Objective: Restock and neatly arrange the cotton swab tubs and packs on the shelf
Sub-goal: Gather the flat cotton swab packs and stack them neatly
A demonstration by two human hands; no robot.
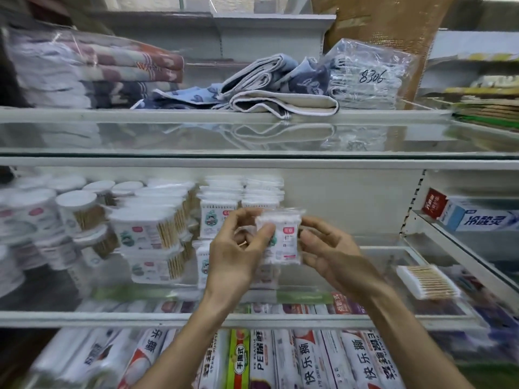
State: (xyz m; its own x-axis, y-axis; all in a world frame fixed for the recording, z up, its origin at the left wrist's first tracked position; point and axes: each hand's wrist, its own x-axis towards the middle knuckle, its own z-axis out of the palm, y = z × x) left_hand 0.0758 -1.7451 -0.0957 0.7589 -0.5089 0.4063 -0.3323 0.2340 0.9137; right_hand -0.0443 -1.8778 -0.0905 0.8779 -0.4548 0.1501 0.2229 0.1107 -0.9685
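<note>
A small clear pack of cotton swabs (283,237) with a white label is held upright in front of the middle glass shelf (252,315). My left hand (238,248) pinches its left side and my right hand (331,254) grips its right edge. Behind it stand stacked swab packs (222,211). To the left are square swab tubs (148,234) and round swab tubs (78,211) in rows. A flat swab pack (428,282) lies alone on the shelf's right part.
Folded towels (269,88) and bagged cloths (368,77) fill the shelf above. Cling-film rolls (280,357) lie on the shelf below. Toothpaste boxes (471,217) sit on the neighbouring rack at right. Bare glass lies between the stacked packs and the flat pack.
</note>
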